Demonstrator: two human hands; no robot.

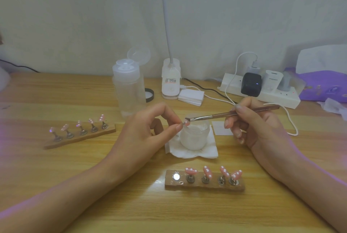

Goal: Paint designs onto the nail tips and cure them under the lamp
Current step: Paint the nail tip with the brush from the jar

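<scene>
My left hand [150, 129] pinches a small nail tip on its stand [185, 123] between thumb and forefinger, above a frosted white jar [195, 137]. My right hand [251, 120] grips a thin brush [231, 113] whose angled bristles touch that nail tip. Near the table's front edge lies a wooden holder [204, 184] with several pink nail tips carrying white dots and one bare magnet spot at its left end. A second wooden holder [80, 135] with several pink dotted tips lies at the left.
The jar stands on a folded white tissue [191, 152]. Behind are a clear pump bottle [129, 90] with its lid flipped up, a black jar lid [150, 95], a white clip lamp base [170, 80], cotton pads [191, 97], a power strip [262, 90] with chargers and cables, and a purple device [324, 86].
</scene>
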